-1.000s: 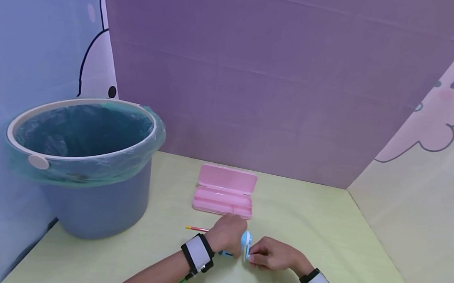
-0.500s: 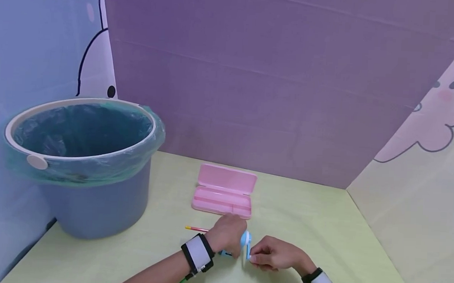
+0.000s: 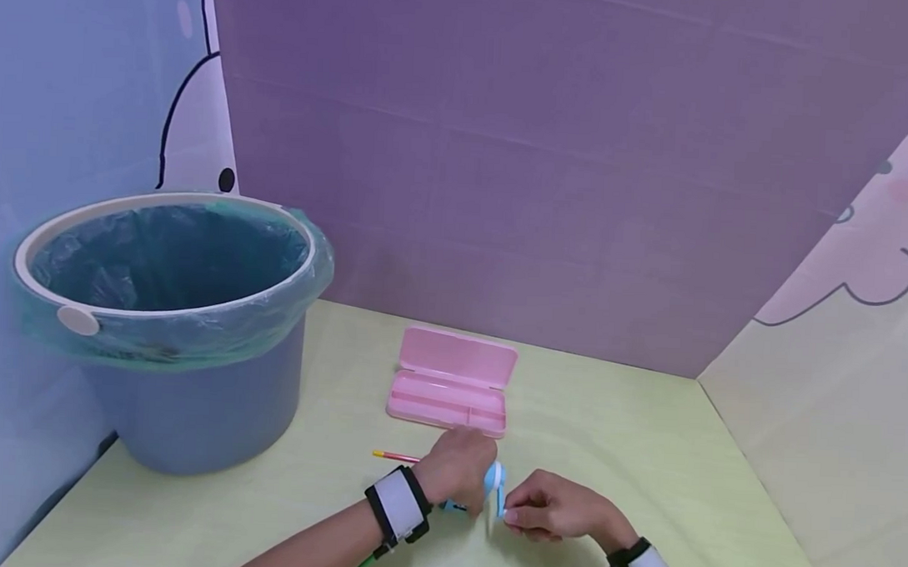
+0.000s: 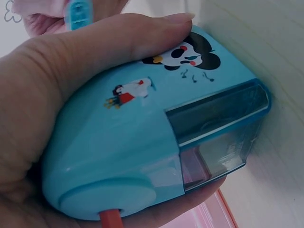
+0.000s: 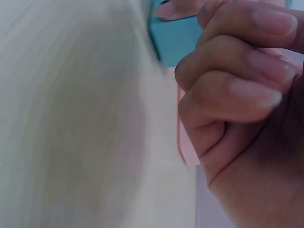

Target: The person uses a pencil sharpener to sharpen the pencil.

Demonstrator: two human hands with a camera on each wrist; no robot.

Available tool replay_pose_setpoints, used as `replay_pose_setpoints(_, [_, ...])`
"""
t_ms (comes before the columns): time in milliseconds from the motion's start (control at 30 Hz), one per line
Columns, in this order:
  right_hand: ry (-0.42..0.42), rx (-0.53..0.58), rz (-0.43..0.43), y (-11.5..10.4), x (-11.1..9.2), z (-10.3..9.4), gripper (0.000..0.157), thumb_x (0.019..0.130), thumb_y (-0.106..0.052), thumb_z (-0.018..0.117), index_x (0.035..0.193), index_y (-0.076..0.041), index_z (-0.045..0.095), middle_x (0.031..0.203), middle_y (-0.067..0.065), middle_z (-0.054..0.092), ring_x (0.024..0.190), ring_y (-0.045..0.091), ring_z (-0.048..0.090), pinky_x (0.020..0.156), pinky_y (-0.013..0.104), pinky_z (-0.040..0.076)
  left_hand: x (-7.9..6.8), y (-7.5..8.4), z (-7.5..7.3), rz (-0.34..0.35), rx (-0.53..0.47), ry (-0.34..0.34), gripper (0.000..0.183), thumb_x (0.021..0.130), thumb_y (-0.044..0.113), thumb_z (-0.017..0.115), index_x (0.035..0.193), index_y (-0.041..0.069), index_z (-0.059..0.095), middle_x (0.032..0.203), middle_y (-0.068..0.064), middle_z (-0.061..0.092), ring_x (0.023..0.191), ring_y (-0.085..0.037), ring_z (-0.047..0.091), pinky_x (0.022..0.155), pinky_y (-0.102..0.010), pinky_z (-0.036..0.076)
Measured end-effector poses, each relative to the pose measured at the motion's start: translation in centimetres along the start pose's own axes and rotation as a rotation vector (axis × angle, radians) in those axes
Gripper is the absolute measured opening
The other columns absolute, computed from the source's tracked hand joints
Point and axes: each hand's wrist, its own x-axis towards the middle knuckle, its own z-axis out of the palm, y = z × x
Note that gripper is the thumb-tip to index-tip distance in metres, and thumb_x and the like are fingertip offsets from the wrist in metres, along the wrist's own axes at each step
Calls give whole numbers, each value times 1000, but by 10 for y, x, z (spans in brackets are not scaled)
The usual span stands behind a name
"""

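Note:
My left hand (image 3: 458, 471) grips a light blue crank pencil sharpener (image 4: 128, 142) printed with cartoon figures, its thumb lying across the top. A clear shavings drawer (image 4: 218, 137) forms one side of the sharpener. Out of its round front sticks a red pencil (image 4: 111, 218); in the head view the pencil's yellow-tipped end points left. On the sharpener's other end, the blue crank handle (image 3: 500, 500) hangs down. My right hand (image 3: 555, 508) pinches that handle's end between thumb and index finger, the other fingers curled. Much of the sharpener is hidden by my left hand in the head view.
Just behind my left hand lies an open pink pencil case (image 3: 450, 392) with divided compartments. A large blue bucket (image 3: 209, 417) lined with a green plastic bag stands at the left. Purple, blue and white walls enclose the pale yellow tabletop (image 3: 629, 423).
My right hand has shifted slightly to the right with the crank handle, whose tilt has changed a little. The left hand keeps its grip on the sharpener, and the pencil stays in place.

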Motion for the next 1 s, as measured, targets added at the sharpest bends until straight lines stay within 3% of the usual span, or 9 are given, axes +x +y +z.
replay_pose_setpoints(300, [12, 0, -8, -2, -2, -1, 32, 104, -16, 48, 77, -1, 55, 54, 9, 34, 43, 4, 33, 41, 18, 29, 1, 1, 0, -6, 16, -27, 44, 53, 32, 94, 69, 17, 56, 66, 7, 50, 62, -11, 47, 55, -24, 39])
replay_pose_setpoints(567, [52, -35, -70, -9, -4, -3, 31, 103, -13, 49, 74, -4, 54, 52, 8, 31, 42, 5, 30, 43, 17, 26, 2, 1, -1, -2, 28, -22, 44, 52, 31, 93, 68, 17, 55, 66, 7, 50, 62, -11, 47, 54, -25, 39])
replay_pose_setpoints(1000, [54, 12, -94, -13, -4, -10, 32, 103, -12, 48, 77, 6, 53, 54, 8, 31, 44, 5, 29, 42, 20, 24, 2, 1, -1, -9, 18, -56, 44, 54, 34, 94, 73, 16, 59, 68, 6, 51, 64, -12, 48, 56, -24, 39])
